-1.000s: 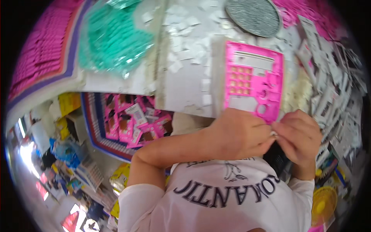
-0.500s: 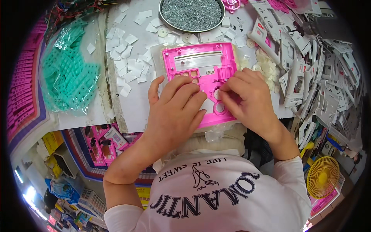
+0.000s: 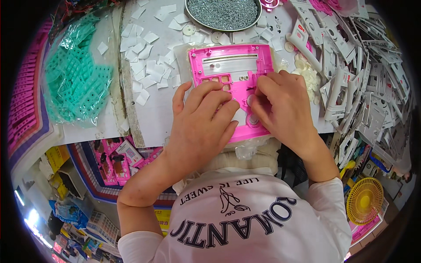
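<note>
A pink plastic casing [image 3: 237, 94] lies on the white tabletop in front of me, with a clear strip window in its upper part and several square cutouts. My left hand [image 3: 202, 116] rests on its left side, fingers apart and spread over the cutouts, gripping nothing. My right hand [image 3: 280, 103] is bent over the right part of the casing. Its thumb and fingers pinch at a small white disc [image 3: 250, 100] seated in a round opening; the fingertips partly cover it. Just below the disc is another round opening [image 3: 252, 119] in the casing.
A round metal dish of screws [image 3: 222, 15] stands beyond the casing. White paper squares [image 3: 153, 68] are scattered left of it, near a bag of green plastic parts [image 3: 78, 83]. Pale discs [image 3: 307, 74] and piled white panels [image 3: 337, 87] lie to the right. A yellow fan [image 3: 365, 201] stands lower right.
The whole view has shifted slightly, so the casing and dish appear a little further right and up. Both hands stay on the casing, the right fingers still at the white disc.
</note>
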`<action>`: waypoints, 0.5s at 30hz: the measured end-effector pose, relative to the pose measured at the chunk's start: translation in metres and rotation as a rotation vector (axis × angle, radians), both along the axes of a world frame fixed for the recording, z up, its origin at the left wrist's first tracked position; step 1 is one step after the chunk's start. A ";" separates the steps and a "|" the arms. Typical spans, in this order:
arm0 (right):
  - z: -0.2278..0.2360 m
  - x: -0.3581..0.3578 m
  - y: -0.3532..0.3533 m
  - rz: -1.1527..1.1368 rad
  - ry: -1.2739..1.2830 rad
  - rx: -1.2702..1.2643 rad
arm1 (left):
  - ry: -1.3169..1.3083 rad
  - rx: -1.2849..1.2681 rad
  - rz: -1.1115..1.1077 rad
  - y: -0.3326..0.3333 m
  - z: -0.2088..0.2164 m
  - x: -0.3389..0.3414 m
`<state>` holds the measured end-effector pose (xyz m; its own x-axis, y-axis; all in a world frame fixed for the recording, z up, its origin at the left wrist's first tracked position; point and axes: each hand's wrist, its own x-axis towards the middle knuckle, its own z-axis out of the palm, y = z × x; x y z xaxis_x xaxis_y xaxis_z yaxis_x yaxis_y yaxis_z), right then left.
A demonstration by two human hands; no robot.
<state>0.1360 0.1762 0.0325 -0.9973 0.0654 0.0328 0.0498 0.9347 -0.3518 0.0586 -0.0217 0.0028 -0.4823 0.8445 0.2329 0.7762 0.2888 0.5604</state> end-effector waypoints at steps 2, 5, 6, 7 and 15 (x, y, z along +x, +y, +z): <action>0.001 -0.001 -0.003 -0.016 -0.022 0.014 | -0.002 0.009 0.002 -0.001 -0.001 0.000; 0.000 0.001 -0.005 -0.056 -0.006 0.005 | -0.011 0.009 0.004 -0.002 -0.001 0.002; 0.000 0.002 -0.006 -0.047 0.000 0.018 | -0.015 0.004 0.001 -0.002 -0.001 0.002; 0.002 0.003 -0.007 -0.043 0.006 0.034 | -0.019 0.003 -0.008 -0.002 -0.001 0.001; 0.000 0.001 -0.003 -0.075 -0.014 0.004 | 0.111 0.215 0.043 0.033 0.025 -0.073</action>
